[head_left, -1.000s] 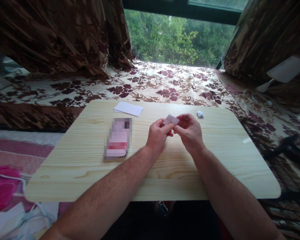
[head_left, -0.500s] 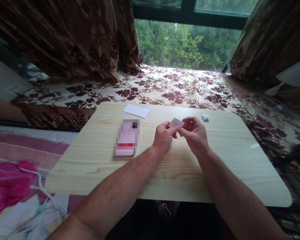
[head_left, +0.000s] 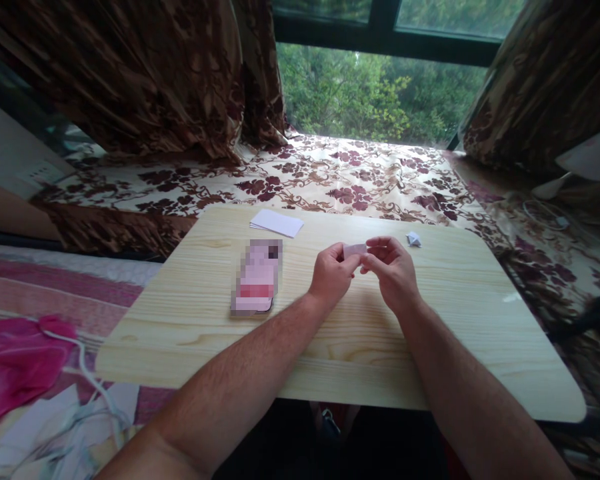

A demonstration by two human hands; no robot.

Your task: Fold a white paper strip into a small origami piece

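Observation:
Above the middle of the wooden table, a small folded piece of white paper is held between my two hands. My left hand is closed on its left side, thumb in front. From the right, my right hand pinches the lower right edge with thumb and forefinger, its other fingers curled behind. The fingers hide part of the paper. A small folded paper shape rests on the table beyond my right hand. Beyond my left hand lies a stack of white paper strips.
A pink phone, blurred by pixels, lies left of my left arm. Past the table's far edge is a floral-covered window ledge with curtains. Pink cloth, a white cable and loose papers lie at the lower left.
The paper between my hands has tilted and now shows as a narrower, flatter strip. My fingers have shifted slightly on it. The whole view has moved a little.

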